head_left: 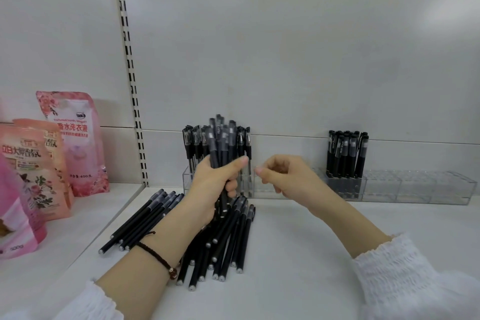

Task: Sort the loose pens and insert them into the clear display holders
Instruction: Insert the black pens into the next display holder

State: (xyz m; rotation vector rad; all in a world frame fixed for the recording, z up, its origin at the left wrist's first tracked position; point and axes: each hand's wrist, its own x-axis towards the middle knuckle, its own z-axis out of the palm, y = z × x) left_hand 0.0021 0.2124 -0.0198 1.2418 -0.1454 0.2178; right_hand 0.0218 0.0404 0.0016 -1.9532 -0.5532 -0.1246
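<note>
Pen bundle upright in left hand, right hand curled nearby.

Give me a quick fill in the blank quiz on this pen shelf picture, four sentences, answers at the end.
1. The left hand grips an upright bundle of pens coloured ____.
2. The loose pens lie on the shelf in ____ of the clear holders.
3. The pink pouches stand to the holders' ____.
4. The dark bracelet sits on the ____ wrist.
Answers: black; front; left; left.
</note>
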